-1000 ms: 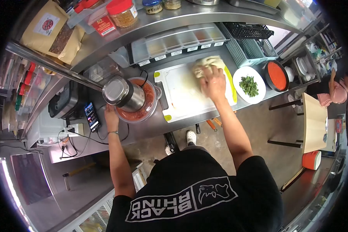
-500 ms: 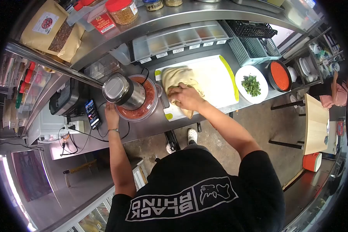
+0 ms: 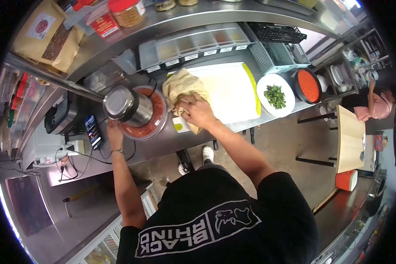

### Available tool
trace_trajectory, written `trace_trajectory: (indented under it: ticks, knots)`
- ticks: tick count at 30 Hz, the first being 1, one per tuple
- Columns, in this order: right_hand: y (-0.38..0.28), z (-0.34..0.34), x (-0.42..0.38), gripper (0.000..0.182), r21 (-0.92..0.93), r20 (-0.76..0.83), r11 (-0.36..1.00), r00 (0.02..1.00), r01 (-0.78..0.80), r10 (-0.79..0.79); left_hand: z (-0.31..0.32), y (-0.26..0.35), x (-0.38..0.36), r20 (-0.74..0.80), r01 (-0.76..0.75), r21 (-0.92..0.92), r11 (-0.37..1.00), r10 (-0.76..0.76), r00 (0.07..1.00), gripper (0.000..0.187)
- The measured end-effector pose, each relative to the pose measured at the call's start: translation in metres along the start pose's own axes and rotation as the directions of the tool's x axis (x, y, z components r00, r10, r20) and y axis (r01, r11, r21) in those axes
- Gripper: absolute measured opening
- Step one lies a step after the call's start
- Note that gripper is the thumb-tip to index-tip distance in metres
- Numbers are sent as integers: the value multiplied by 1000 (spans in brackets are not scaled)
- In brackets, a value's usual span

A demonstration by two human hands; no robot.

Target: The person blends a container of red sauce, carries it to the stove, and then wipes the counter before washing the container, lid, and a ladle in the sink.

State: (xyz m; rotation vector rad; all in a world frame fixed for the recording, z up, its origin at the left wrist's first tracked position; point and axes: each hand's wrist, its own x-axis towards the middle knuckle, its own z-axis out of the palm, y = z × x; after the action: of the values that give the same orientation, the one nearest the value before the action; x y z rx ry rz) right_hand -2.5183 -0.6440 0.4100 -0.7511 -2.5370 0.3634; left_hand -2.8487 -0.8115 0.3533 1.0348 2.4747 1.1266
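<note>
My right hand (image 3: 197, 112) is closed on a bunched beige cloth (image 3: 185, 84), which lies over the left end of a white cutting board (image 3: 226, 90) with lime-green ends. On the left stands an electric chopper with a silver motor top (image 3: 126, 105). Its clear bowl (image 3: 162, 121) holds a red, coarsely chopped mixture. My left hand (image 3: 115, 134) is against the near left side of that bowl and seems to grip it, though its fingertips are hidden behind the bowl and motor top.
Right of the board stand a white plate (image 3: 263, 102) of chopped greens and a black-rimmed bowl of red sauce (image 3: 308, 86). A phone (image 3: 93, 132) and cables lie left. Behind are a lidded condiment box (image 3: 193, 42) and baskets (image 3: 268, 55). A person (image 3: 374, 105) is far right.
The whole view has shifted slightly. My right hand and the cloth have moved left along the board toward the bowl, and the cloth is more bunched. My left hand stays beside the chopper.
</note>
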Motion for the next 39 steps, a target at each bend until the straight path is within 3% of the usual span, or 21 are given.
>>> trace_trajectory:
  ticks: [2, 5, 6, 10, 13, 15, 16, 17, 18, 20, 22, 24, 26, 27, 30, 33, 34, 35, 36, 37, 39]
  knots:
    - [1, -6, -5, 26, -32, -110, 999, 994, -25, 22, -3, 30, -10, -77, 85, -10, 996, -85, 993, 50]
    - [-3, -4, -18, 27, -181, -286, 933, 924, -311, 253, -4, 19, -2, 5, 89, -77, 993, -89, 996, 51]
    - [0, -1, -19, 27, -176, -286, 934, 924, -311, 254, -4, 15, -2, 4, 89, -73, 993, -89, 996, 51]
    - [19, 0, -11, 25, -208, -270, 944, 942, -258, 198, -6, 14, -4, 1, 50, 31, 998, -50, 999, 51]
    - [45, -3, -4, 25, -155, -241, 988, 969, 14, -51, -3, -1, 5, 16, -3, 105, 995, 1, 1000, 46]
    - [57, -4, 2, 24, -150, -217, 988, 973, 42, -74, -2, -5, 5, 23, -13, 140, 990, 10, 1000, 41]
    - [59, -5, 5, 23, -140, -192, 987, 976, 72, -98, -4, -4, 5, 80, -147, 297, 944, 129, 988, 36]
    - [58, -8, 7, 23, -108, -203, 991, 974, 82, -102, -8, -2, 3, 154, -277, 439, 854, 232, 960, 32]
    - [63, -4, 10, 23, -101, -207, 991, 973, 87, -106, -6, -2, 3, 149, -273, 447, 852, 230, 962, 32]
    - [67, -2, 21, 26, 173, -350, 985, 935, 16, 46, -4, 6, -2, 78, -303, 510, 805, 307, 948, 30]
    - [65, -32, 36, 26, 341, -432, 939, 879, -45, 199, -8, 29, -10, 40, -217, 469, 856, 225, 974, 29]
    - [60, -72, 53, 26, 397, -555, 918, 801, 16, 226, -10, 34, -5, 51, 69, 47, 997, -71, 996, 36]
    - [46, -121, 62, 26, 439, -580, 895, 786, 79, 215, -3, 24, -3, 8, 96, -78, 992, -96, 995, 47]
    - [34, -144, 64, 25, 490, -542, 869, 803, 65, 246, -2, 19, -3, -13, 57, -64, 996, -58, 998, 49]
    - [13, -174, 63, 26, 364, -482, 930, 864, 43, 148, -1, 26, -7, -62, 33, -68, 997, -37, 997, 51]
    - [10, -129, 55, 29, 107, -346, 992, 933, -63, 97, -7, 60, -18, -69, 40, -130, 991, -50, 996, 52]
    - [7, -102, 50, 28, 30, -226, 987, 961, -156, 158, -10, 67, -20, -45, 32, -175, 984, -40, 998, 52]
    - [18, -56, 41, 28, -177, -79, 958, 974, -225, 214, -10, 65, -19, -50, 34, -175, 984, -43, 998, 52]
    - [41, 1, 30, 29, -269, 267, 933, 913, -238, 310, -9, 60, -17, -55, 29, -132, 991, -37, 998, 52]
    - [29, 3, 20, 31, -190, 82, 974, 987, -123, 140, -8, 58, -16, -59, 25, -87, 996, -30, 998, 53]
    - [29, -1, 27, 31, -157, 105, 978, 983, -135, 152, -6, 57, -11, -76, 7, -64, 998, -12, 997, 53]
